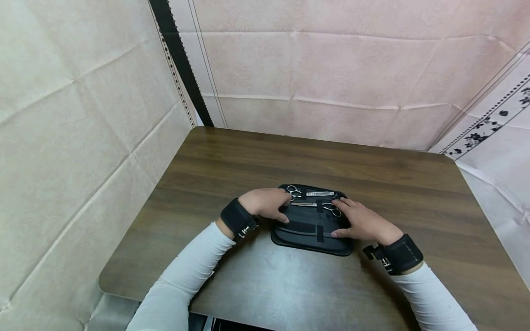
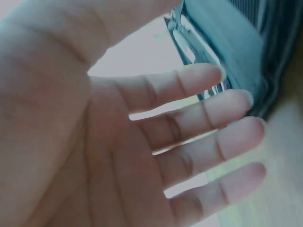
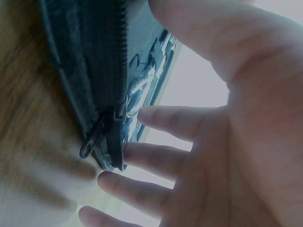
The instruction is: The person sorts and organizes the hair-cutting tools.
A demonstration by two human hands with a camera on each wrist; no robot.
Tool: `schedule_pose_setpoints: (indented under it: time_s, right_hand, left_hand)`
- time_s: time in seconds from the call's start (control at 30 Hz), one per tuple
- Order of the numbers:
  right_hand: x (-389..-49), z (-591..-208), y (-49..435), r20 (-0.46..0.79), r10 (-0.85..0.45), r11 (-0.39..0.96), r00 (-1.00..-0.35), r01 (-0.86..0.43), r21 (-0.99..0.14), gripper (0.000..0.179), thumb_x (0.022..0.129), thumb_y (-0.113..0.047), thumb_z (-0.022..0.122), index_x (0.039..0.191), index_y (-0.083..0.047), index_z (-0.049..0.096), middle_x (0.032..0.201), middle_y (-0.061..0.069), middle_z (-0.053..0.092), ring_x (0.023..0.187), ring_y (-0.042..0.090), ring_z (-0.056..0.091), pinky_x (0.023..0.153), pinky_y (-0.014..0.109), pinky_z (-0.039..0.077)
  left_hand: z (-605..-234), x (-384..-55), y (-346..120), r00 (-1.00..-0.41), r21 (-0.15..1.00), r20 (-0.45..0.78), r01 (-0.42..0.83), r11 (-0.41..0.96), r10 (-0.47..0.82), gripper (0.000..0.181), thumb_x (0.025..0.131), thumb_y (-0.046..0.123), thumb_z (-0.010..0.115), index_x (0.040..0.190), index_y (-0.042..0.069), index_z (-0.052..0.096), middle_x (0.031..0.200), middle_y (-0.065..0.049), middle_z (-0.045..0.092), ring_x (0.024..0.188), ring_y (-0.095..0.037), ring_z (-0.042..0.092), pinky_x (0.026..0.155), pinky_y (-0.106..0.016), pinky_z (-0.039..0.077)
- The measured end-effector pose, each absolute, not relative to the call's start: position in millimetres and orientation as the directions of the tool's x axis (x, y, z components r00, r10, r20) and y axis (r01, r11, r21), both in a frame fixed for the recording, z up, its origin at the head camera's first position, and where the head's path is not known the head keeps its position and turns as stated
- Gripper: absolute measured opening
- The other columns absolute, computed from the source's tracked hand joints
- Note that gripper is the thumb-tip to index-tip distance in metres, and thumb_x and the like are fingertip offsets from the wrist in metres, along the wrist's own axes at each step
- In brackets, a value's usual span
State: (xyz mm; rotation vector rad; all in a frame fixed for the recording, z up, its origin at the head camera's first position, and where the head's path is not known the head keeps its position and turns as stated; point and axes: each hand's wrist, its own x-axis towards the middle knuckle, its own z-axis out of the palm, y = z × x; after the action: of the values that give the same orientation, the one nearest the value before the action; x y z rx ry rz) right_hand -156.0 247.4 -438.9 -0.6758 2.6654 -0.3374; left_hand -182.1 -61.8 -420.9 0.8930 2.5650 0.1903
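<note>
A black zip case (image 1: 302, 239) lies open on the table. Inside it are two pairs of silvery scissors, the upper pair (image 1: 319, 194) with handles to the left, the lower pair (image 1: 304, 204) with handles to the right, both under black straps. My left hand (image 1: 267, 203) is at the case's left side, its fingers fairly straight near the upper handles. On the opposite side my right hand (image 1: 366, 221) reaches over the edge with spread fingers, close to the lower handles. A zip pull (image 3: 93, 138) hangs at the case's edge in the right wrist view. Whether the fingertips press the case is unclear.
The brown wooden table (image 1: 232, 165) extends around the case. Pale creased cloth (image 1: 331, 69) hangs behind it and to the left, with a floral border on the right. Black bands with small devices circle both wrists.
</note>
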Motion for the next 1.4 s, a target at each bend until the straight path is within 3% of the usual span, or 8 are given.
schedule_pose_setpoints:
  time_s: [0.23, 0.4, 0.5, 0.6, 0.97, 1.1, 1.2, 1.4]
  right_hand:
    - [-160, -436, 256, -0.196, -0.544, 0.82, -0.816, -0.468, -0.328, 0.078, 0.093, -0.049, 0.075, 0.153, -0.006, 0.049, 0.156, 0.029, 0.046, 0.141, 0.05, 0.047, 0.108, 0.066, 0.044]
    - [-166, -441, 263, -0.042, -0.541, 0.803, -0.84, -0.502, -0.321, 0.053, 0.098, -0.038, 0.072, 0.138, -0.004, 0.065, 0.13, 0.017, 0.07, 0.113, 0.035, 0.068, 0.095, 0.055, 0.055]
    - [-173, -444, 265, 0.02, -0.523, 0.791, -0.852, -0.493, -0.363, 0.036, 0.101, -0.027, 0.069, 0.127, -0.002, 0.071, 0.109, 0.012, 0.074, 0.09, 0.024, 0.067, 0.079, 0.045, 0.056]
    - [-183, -447, 268, 0.068, -0.491, 0.781, -0.868, -0.474, -0.407, 0.023, 0.102, -0.013, 0.064, 0.118, 0.002, 0.072, 0.099, 0.012, 0.071, 0.083, 0.021, 0.063, 0.073, 0.04, 0.055]
    - [-215, -461, 279, -0.037, -0.354, 0.818, -0.934, -0.291, -0.497, 0.024, 0.104, -0.003, 0.053, 0.12, 0.005, 0.068, 0.109, 0.023, 0.068, 0.088, 0.028, 0.062, 0.075, 0.042, 0.052]
    - [-224, -461, 279, -0.095, -0.353, 0.821, -0.931, -0.26, -0.508, 0.025, 0.105, -0.008, 0.054, 0.12, 0.004, 0.069, 0.113, 0.023, 0.07, 0.094, 0.031, 0.063, 0.083, 0.047, 0.052]
    - [-230, -458, 277, -0.133, -0.369, 0.812, -0.92, -0.249, -0.528, 0.023, 0.106, -0.01, 0.054, 0.115, 0.003, 0.071, 0.105, 0.019, 0.07, 0.09, 0.029, 0.062, 0.081, 0.045, 0.052]
    - [-240, -454, 274, -0.195, -0.383, 0.798, -0.903, -0.218, -0.562, 0.019, 0.105, -0.008, 0.056, 0.107, 0.001, 0.072, 0.095, 0.012, 0.067, 0.081, 0.023, 0.059, 0.072, 0.033, 0.048]
  left_hand:
    - [-429, -205, -76, -0.759, 0.258, -0.255, 0.544, 0.798, 0.6, 0.01, 0.106, 0.021, 0.058, 0.106, 0.013, 0.063, 0.097, 0.0, 0.059, 0.083, -0.015, 0.054, 0.071, -0.028, 0.045]
    - [-439, -215, -81, -0.792, 0.261, -0.242, 0.503, 0.824, 0.56, 0.016, 0.107, 0.011, 0.049, 0.117, 0.01, 0.061, 0.103, -0.003, 0.063, 0.091, -0.018, 0.058, 0.081, -0.033, 0.051]
    - [-446, -221, -81, -0.807, 0.29, -0.229, 0.477, 0.83, 0.544, 0.019, 0.107, 0.011, 0.047, 0.121, 0.007, 0.06, 0.11, -0.007, 0.064, 0.097, -0.02, 0.06, 0.087, -0.035, 0.053]
    - [-453, -227, -82, -0.828, 0.302, -0.198, 0.457, 0.837, 0.524, 0.026, 0.107, 0.011, 0.047, 0.129, 0.003, 0.059, 0.12, -0.011, 0.063, 0.106, -0.022, 0.062, 0.093, -0.037, 0.054]
    - [-461, -240, -71, -0.838, 0.332, -0.191, 0.435, 0.837, 0.511, 0.036, 0.108, 0.017, 0.052, 0.14, 0.002, 0.059, 0.13, -0.013, 0.06, 0.115, -0.022, 0.061, 0.102, -0.037, 0.053]
    - [-458, -246, -67, -0.838, 0.346, -0.198, 0.425, 0.836, 0.508, 0.025, 0.106, 0.014, 0.054, 0.126, 0.003, 0.064, 0.116, -0.01, 0.062, 0.1, -0.019, 0.06, 0.09, -0.034, 0.053]
    - [-455, -252, -66, -0.836, 0.396, -0.228, 0.389, 0.832, 0.5, 0.007, 0.104, 0.007, 0.055, 0.101, 0.006, 0.061, 0.092, -0.004, 0.055, 0.081, -0.017, 0.051, 0.075, -0.029, 0.045]
    - [-450, -263, -64, -0.816, 0.469, -0.326, 0.299, 0.831, 0.477, 0.036, 0.098, -0.005, 0.048, 0.069, 0.013, 0.036, 0.065, 0.001, 0.026, 0.057, -0.015, 0.025, 0.058, -0.028, 0.025]
